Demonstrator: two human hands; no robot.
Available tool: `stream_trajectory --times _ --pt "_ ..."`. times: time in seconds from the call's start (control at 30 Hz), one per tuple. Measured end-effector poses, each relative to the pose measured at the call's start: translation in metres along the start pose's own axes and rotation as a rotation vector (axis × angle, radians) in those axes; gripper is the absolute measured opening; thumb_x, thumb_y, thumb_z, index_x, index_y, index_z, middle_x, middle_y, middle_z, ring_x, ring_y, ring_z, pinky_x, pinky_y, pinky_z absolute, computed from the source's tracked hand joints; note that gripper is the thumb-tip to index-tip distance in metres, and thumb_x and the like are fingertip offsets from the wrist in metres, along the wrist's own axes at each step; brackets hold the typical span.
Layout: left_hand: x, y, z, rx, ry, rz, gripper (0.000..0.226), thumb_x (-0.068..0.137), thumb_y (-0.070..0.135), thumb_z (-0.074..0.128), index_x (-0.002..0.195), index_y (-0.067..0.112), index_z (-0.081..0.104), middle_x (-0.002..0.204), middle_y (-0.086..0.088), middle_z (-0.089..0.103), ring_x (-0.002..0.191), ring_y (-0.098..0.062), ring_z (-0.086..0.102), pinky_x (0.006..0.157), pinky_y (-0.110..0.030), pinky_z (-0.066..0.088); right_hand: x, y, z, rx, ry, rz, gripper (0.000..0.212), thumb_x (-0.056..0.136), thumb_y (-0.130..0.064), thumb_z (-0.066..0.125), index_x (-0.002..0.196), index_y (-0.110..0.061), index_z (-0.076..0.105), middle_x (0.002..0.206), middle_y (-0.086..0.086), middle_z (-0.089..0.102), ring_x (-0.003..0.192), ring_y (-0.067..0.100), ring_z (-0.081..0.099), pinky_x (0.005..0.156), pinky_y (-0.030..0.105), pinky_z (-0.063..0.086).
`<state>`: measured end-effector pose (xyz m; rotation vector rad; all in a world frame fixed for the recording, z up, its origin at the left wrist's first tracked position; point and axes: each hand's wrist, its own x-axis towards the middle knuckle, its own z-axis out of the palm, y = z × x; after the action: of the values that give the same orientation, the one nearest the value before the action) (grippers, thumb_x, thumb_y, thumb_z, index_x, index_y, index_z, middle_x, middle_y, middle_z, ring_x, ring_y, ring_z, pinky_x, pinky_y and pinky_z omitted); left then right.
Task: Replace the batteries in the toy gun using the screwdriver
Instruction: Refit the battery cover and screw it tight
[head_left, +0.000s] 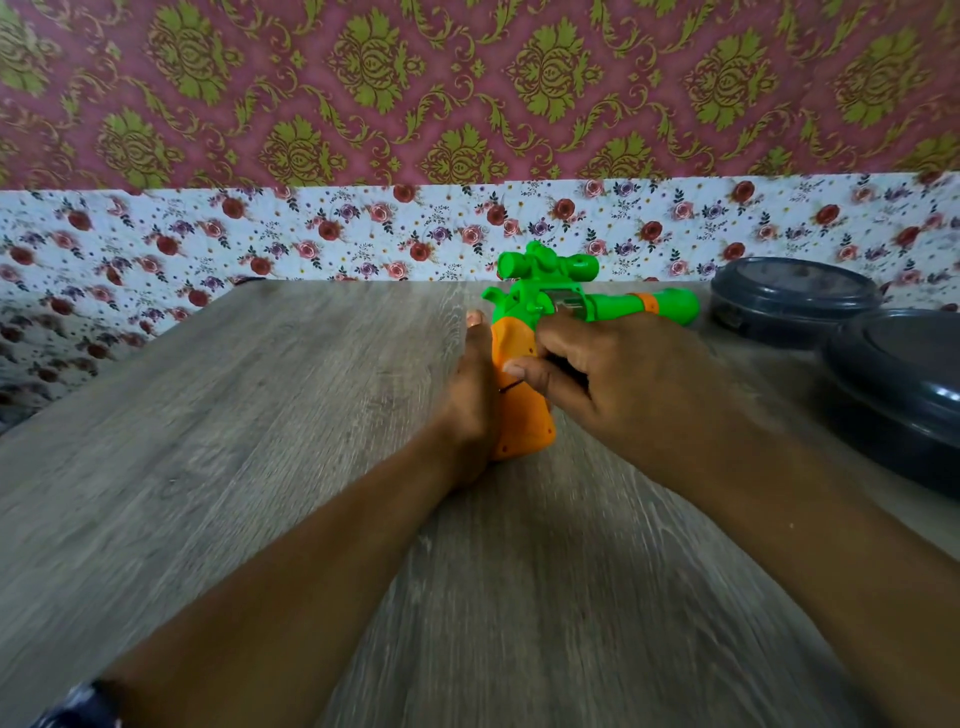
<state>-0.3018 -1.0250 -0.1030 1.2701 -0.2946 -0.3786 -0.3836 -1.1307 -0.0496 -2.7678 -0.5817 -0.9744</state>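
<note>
On the grey wood-grain tabletop (260, 467), towards its far edge and slightly right of centre, a green and orange plastic toy gun (524, 400) is laid on its side. Its orange grip is pointed towards the near side, while the green barrel with an orange band is directed to the right, ending near the dark containers. A green scope is seen on the far side of the body.

The orange grip is steadied by the left hand (470, 410), whose palm is pressed against the grip's left side; the thumb is stretched straight along it towards the far edge, and the other fingers are hidden behind the toy. The right hand (597, 374) is placed over the junction of grip and body, its fingers curled and its thumb laid on the orange plastic. Something dark is glimpsed under those fingers, but what it is cannot be told, nor whether anything is pinched there. A small metallic part is visible in the green body just beyond the knuckles.

Two round dark grey plastic containers (883, 353) are set at the right edge, one farther, one nearer, touching or overlapping. A floral-patterned white sheet (156, 244) is spread behind the table, and maroon wallpaper with green damask motifs (467, 88) is seen above it. No writing or brand can be read on anything.
</note>
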Motion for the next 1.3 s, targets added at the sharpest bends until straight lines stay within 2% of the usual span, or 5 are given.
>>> stream_trajectory --times 0.33,0.57,0.77,1.1,1.3 --pt "0.001 0.002 -0.001 -0.006 0.014 -0.044 0.074 0.093 0.061 0.006 0.116 0.015 0.059 0.110 -0.015 0.065 0.104 -0.033 0.057 0.092 -0.045 0.047 0.002 0.001 0.002 0.165 -0.045 0.031 0.020 0.091 -0.032 0.034 0.083 -0.016 0.043 0.058 -0.006 0.038 0.054 0.018 0.038 0.050 0.036 0.031" --pt "0.006 -0.001 -0.004 0.027 0.052 -0.028 0.071 0.094 0.061 0.011 0.123 0.014 0.055 0.101 -0.013 0.067 0.085 -0.027 0.063 0.076 -0.034 0.052 0.001 0.005 -0.002 -0.077 -0.111 0.094 0.043 0.086 -0.059 0.016 0.075 -0.023 0.037 0.055 -0.006 0.034 0.049 0.016 0.034 0.044 0.029 0.025" --pt "0.007 -0.001 -0.004 0.000 0.015 -0.013 0.075 0.094 0.059 0.007 0.133 0.010 0.048 0.116 -0.016 0.064 0.105 -0.030 0.060 0.091 -0.043 0.049 0.003 0.001 -0.001 0.174 -0.143 0.044 0.016 0.094 -0.027 0.035 0.095 -0.014 0.044 0.066 -0.001 0.049 0.057 0.020 0.045 0.052 0.037 0.035" --pt "0.011 -0.006 -0.006 0.042 0.041 0.015 0.076 0.090 0.067 0.011 0.131 0.017 0.051 0.112 -0.013 0.067 0.105 -0.031 0.064 0.093 -0.048 0.050 0.001 0.001 -0.005 -0.153 -0.101 0.057 0.043 0.091 -0.051 0.032 0.087 -0.012 0.050 0.058 0.011 0.050 0.052 0.034 0.054 0.042 0.023 0.018" --pt "0.007 -0.004 -0.003 0.026 0.040 0.025 0.081 0.084 0.074 0.014 0.136 0.021 0.047 0.125 -0.016 0.062 0.113 -0.034 0.060 0.096 -0.056 0.046 0.003 0.002 -0.002 0.141 -0.202 0.073 0.012 0.094 -0.029 0.039 0.100 -0.019 0.036 0.079 0.001 0.051 0.069 0.027 0.051 0.063 0.042 0.044"
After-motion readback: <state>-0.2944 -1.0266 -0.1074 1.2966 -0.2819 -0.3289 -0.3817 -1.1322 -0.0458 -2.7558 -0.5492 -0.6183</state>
